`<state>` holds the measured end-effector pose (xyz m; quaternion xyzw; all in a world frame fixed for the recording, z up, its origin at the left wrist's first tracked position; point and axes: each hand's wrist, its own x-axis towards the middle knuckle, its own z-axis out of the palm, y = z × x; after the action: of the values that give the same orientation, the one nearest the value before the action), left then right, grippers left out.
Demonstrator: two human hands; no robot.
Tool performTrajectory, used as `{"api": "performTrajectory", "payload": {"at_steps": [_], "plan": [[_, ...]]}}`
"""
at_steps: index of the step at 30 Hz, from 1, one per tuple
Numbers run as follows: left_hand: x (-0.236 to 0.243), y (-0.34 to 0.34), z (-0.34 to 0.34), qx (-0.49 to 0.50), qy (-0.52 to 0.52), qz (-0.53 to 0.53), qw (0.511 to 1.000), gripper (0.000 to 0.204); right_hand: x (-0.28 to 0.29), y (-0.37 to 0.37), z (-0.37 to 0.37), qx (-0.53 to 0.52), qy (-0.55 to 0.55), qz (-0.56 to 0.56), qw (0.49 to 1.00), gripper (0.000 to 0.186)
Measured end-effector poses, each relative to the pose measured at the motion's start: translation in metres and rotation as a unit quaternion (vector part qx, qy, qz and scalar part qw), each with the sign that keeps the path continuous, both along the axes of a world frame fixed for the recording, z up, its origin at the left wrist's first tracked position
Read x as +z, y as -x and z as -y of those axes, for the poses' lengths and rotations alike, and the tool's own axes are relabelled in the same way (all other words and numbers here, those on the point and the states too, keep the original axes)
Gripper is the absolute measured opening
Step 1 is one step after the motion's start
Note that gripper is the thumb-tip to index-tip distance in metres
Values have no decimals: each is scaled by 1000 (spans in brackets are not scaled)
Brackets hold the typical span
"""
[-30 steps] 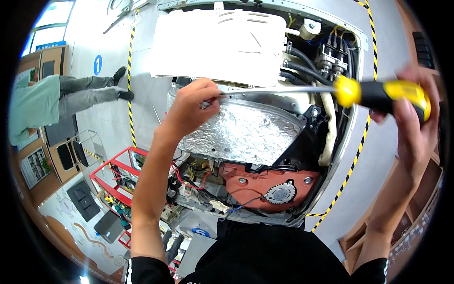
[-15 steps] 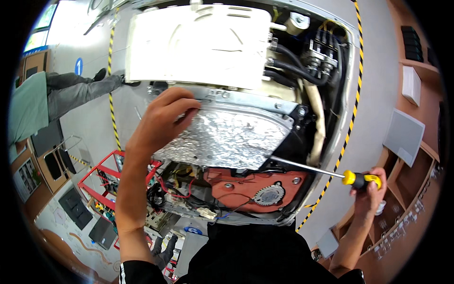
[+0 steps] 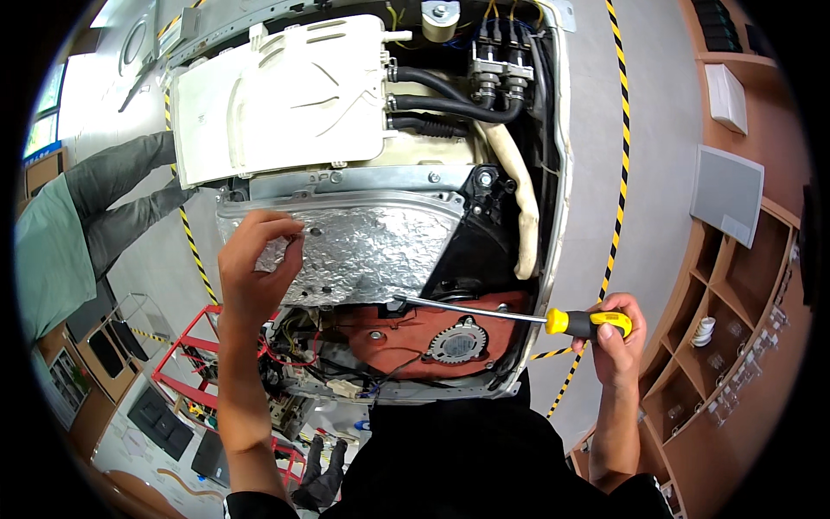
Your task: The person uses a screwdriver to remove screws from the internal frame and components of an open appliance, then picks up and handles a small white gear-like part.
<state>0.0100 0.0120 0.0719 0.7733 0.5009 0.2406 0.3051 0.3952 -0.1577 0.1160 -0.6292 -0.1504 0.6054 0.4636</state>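
My left hand (image 3: 261, 264) is closed in a pinch over the crinkled foil panel (image 3: 363, 242); whatever its fingertips hold, if anything, is too small to make out. My right hand (image 3: 616, 346) grips the yellow-and-black handle of a long screwdriver (image 3: 577, 323), whose shaft tip rests by the lower edge of the foil. Above the foil sit a white plastic housing (image 3: 277, 99) and a metal strip with bolts (image 3: 389, 176). Below it is a red-brown plate (image 3: 389, 337) with a round toothed part (image 3: 458, 343). Black hoses (image 3: 450, 108) and a beige conduit (image 3: 519, 199) run along the right.
Another person in a green top (image 3: 56, 259) and grey trousers stands at the left, near a red metal frame (image 3: 186, 350). A second person's legs (image 3: 320, 476) show below. Wooden shelves (image 3: 718, 320) line the right, beyond striped floor tape (image 3: 616, 225).
The screwdriver has dropped from the foil's upper edge to its lower edge, with my right hand moving down. My left hand has moved lower onto the foil. The whole view has shifted.
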Motion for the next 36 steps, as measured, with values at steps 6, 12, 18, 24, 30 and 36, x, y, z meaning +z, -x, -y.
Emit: {"api": "performTrajectory", "payload": {"at_steps": [6,12,18,24,30,36], "plan": [[-5,-4,12,4,31,37,999,26,-5,2,8,-2,14,-21,1000,29],[-6,-12,22,50,107,82,990,27,-10,1,10,-4,11,-25,1000,28],[-3,-23,29,63,154,96,981,20,-9,-1,12,0,11,-8,1000,25],[3,-27,34,-14,119,46,992,22,-7,-2,17,2,8,3,1000,24],[15,-35,50,-28,127,27,991,27,-3,-1,22,-6,-10,12,1000,25],[21,-34,74,-38,209,74,974,23,0,6,23,-14,-42,17,999,32]]}}
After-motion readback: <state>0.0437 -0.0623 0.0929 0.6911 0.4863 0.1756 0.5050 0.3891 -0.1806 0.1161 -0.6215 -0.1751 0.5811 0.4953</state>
